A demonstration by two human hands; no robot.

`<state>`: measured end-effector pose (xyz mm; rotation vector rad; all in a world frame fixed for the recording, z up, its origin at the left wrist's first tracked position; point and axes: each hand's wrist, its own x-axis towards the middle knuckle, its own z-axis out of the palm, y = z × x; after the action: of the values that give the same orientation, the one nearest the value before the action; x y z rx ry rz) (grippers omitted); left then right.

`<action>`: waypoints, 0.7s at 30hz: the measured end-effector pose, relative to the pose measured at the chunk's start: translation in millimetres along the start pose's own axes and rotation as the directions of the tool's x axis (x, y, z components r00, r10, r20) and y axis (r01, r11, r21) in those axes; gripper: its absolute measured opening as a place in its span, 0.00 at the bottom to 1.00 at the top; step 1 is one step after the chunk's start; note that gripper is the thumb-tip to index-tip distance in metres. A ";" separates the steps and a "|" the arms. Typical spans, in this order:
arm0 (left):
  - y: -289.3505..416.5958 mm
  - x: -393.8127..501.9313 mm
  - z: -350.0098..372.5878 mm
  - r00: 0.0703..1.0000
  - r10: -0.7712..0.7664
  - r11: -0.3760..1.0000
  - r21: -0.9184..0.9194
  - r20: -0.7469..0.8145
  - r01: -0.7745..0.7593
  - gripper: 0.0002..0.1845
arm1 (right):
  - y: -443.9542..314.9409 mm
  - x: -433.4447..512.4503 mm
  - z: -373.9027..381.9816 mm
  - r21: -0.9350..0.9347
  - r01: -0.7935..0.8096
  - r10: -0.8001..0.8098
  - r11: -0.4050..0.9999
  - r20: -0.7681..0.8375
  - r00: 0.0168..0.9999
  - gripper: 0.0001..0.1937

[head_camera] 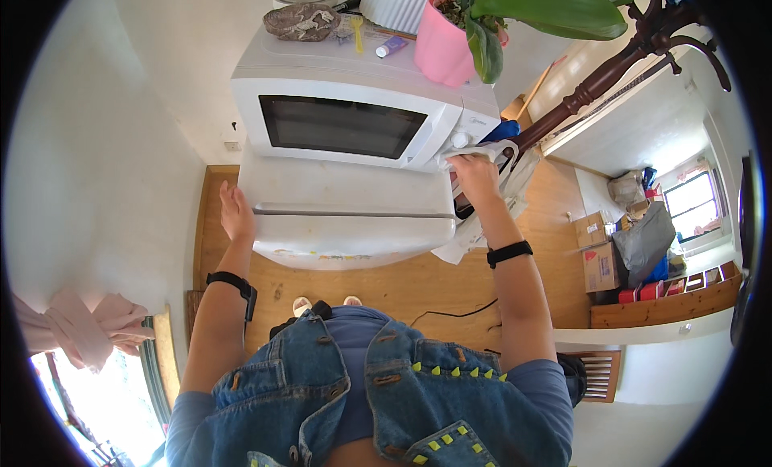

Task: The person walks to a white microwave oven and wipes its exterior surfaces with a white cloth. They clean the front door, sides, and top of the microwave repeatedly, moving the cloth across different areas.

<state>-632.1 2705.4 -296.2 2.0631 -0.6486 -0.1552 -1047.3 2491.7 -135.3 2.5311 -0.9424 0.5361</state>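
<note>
My left hand (237,212) is at the left side of a small white refrigerator (344,183), fingers pointing up, holding nothing. On top of the refrigerator stands a white Midea microwave oven (344,126), its door closed. My right hand (476,176) is at the microwave's lower right corner, below the round control knob (461,140). Its fingers pinch a thin white cloth or tissue (447,157); whether this joins the hanging bag is hard to tell. Just beyond that hand, a white plastic bag (520,180) hangs from a dark wooden coat stand (567,108).
A pink pot (443,44) with a broad-leaved plant, a brown fossil-like stone (301,22), a yellow plastic fork (357,34) and a small purple tube (392,46) sit on the microwave. Cardboard boxes (598,266) are stacked at right. A black cable (458,314) crosses the wooden floor.
</note>
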 end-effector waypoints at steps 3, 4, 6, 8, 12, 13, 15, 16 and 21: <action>1.3 -0.3 0.1 1.000 -0.016 1.000 0.008 0.001 0.016 0.25 | 1.7 -1.0 -2.5 0.009 0.038 -0.037 0.999 -0.020 0.999 0.11; 2.0 0.0 0.2 1.000 -0.021 1.000 0.007 0.002 0.021 0.25 | 1.4 -1.4 -0.8 0.027 0.069 -0.068 0.997 -0.040 0.997 0.11; 2.5 -0.4 0.3 1.000 -0.012 1.000 -0.012 0.002 0.013 0.25 | -1.9 -2.7 6.8 0.084 0.103 -0.094 0.991 -0.104 0.990 0.12; 2.1 -0.7 0.6 1.000 -0.012 1.000 -0.012 0.002 0.012 0.25 | -6.7 -3.9 16.0 0.089 0.112 -0.105 0.990 -0.075 0.992 0.13; 0.0 0.8 0.7 1.000 -0.021 1.000 -0.005 0.003 0.021 0.25 | -20.0 -0.9 30.8 -0.037 0.088 -0.078 0.995 0.226 0.971 0.12; -0.8 0.9 0.6 0.999 -0.036 0.999 -0.021 0.008 0.036 0.25 | -21.4 0.2 32.1 -0.051 0.104 -0.079 0.993 0.349 0.934 0.12; -1.6 1.5 0.4 1.000 -0.003 1.000 -0.020 -0.006 0.002 0.25 | -19.5 2.0 30.5 -0.082 0.099 -0.071 0.992 0.293 0.953 0.12; -1.8 1.2 0.3 1.000 -0.010 0.999 -0.031 0.000 0.010 0.25 | -17.0 2.6 28.4 -0.039 0.127 -0.112 0.991 0.262 0.959 0.12; 0.4 -1.0 0.4 0.999 -0.031 1.000 -0.007 -0.011 0.031 0.25 | -15.4 5.2 20.2 0.088 0.013 -0.030 0.996 0.193 0.981 0.10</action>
<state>-633.3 2705.4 -296.2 2.0668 -0.6091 -0.1635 -1028.9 2490.1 -153.5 2.7063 -0.9774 0.3336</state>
